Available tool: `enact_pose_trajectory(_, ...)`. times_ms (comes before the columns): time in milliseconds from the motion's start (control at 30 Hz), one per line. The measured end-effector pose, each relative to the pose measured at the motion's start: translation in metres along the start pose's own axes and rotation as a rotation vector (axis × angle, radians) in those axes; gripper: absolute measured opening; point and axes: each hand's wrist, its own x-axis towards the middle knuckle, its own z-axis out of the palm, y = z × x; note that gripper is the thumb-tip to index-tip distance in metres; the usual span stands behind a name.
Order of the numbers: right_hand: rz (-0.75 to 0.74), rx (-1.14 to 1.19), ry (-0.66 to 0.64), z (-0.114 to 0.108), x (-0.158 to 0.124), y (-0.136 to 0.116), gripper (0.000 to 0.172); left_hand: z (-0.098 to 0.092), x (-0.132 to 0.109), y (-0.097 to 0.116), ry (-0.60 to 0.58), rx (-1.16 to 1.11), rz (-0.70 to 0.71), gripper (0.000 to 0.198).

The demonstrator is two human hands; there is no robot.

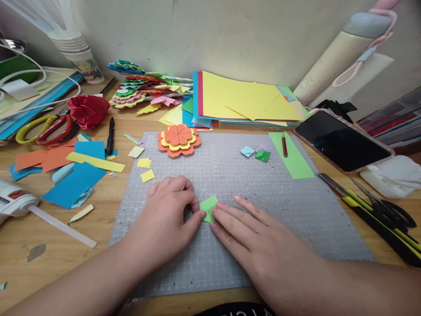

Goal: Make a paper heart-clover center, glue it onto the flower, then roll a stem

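A small light-green paper piece (pixel 209 206) lies on the grey cutting mat (pixel 296 210). My left hand (pixel 167 215) is curled, its fingertips pinching the paper's left edge. My right hand (pixel 250 232) lies flat with fingers stretched, its fingertips pressing the paper's lower right edge. An orange and yellow paper flower (pixel 178 139) sits at the mat's far side. Small folded blue, purple and green pieces (pixel 258 152) lie to the right of it.
A green strip with a red pen (pixel 284 145), a phone (pixel 342 140), scissors and a utility knife (pixel 378 210) lie to the right. Coloured paper sheets (pixel 243 101) are stacked behind. Paper scraps (pixel 75 175), a glue gun (pixel 16 199) and red-handled scissors (pixel 49 127) sit left.
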Motion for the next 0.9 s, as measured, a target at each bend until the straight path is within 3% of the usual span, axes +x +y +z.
enact_pose_trajectory(267,0.019,0.133,0.001,-0.0019,0.0018,0.0102,0.046,0.0038,-0.0017,0.0064,0.010,-0.049,0.005,0.009)
enact_pose_trajectory(600,-0.083,0.052,-0.001,-0.0077,0.0008,0.0094,0.043,0.0057,0.0016,0.0068,0.006,-0.046,-0.029,0.010)
enact_pose_trajectory(900,-0.047,0.043,-0.008,-0.0004,-0.0005,0.0050,0.046,0.0063,0.0032,0.0074,0.024,-0.042,-0.036,0.011)
